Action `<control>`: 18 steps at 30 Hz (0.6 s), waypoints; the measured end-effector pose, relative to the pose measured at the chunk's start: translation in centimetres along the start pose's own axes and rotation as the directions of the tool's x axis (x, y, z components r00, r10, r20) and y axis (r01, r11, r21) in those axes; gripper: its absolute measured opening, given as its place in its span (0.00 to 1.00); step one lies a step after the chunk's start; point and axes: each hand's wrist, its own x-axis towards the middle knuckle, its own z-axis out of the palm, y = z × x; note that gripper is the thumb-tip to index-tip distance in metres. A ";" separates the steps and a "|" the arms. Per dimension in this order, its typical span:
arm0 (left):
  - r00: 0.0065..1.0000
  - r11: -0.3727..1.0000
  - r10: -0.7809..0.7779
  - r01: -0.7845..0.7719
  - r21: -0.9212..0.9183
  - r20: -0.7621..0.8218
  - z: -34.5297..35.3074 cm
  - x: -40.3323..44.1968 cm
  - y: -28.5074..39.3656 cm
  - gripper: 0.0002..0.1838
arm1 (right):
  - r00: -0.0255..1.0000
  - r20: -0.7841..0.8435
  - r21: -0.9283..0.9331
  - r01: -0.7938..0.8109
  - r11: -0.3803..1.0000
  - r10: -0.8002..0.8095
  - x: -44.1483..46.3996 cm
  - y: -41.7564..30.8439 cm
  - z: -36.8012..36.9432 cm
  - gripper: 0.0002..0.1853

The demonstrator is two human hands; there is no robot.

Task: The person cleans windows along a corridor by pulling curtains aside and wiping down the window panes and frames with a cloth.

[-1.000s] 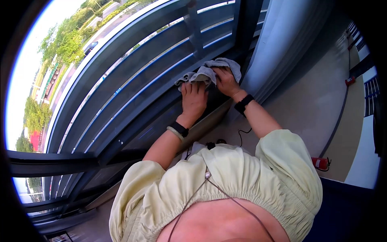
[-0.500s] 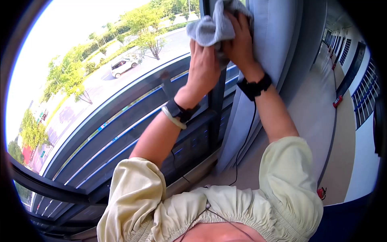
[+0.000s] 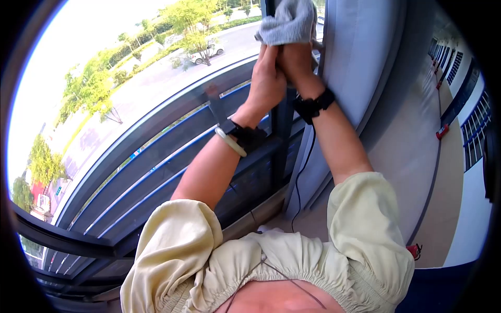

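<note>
A crumpled grey cloth (image 3: 290, 25) is held high against the dark upright window frame (image 3: 282, 122), at the top of the view. My left hand (image 3: 266, 86) grips the cloth's lower edge from the left, its fingertips hidden under the fabric. Close against it, my right hand (image 3: 297, 60) is closed on the cloth from below, with most of its fingers covered. Black bands circle both wrists, and a pale bangle (image 3: 230, 142) sits on the left one.
A grey-white curtain (image 3: 355, 62) hangs right beside my right hand. Dark horizontal railings (image 3: 172, 156) run beyond the glass on the left. A black cable (image 3: 298, 188) trails down from my right wrist. The corridor floor (image 3: 396, 151) stretches away at right, with red objects (image 3: 442, 131) along the wall.
Both hands have shifted slightly, the right one leftward and closer to the left. The cloth has moved a little up and right and now covers more of the right fingers.
</note>
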 end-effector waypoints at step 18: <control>0.918 0.942 -0.336 0.332 0.055 0.208 -5.9 -21.6 3.4 0.28 | 0.903 0.068 0.154 -0.430 0.890 0.425 -29.2 -7.9 4.4 0.19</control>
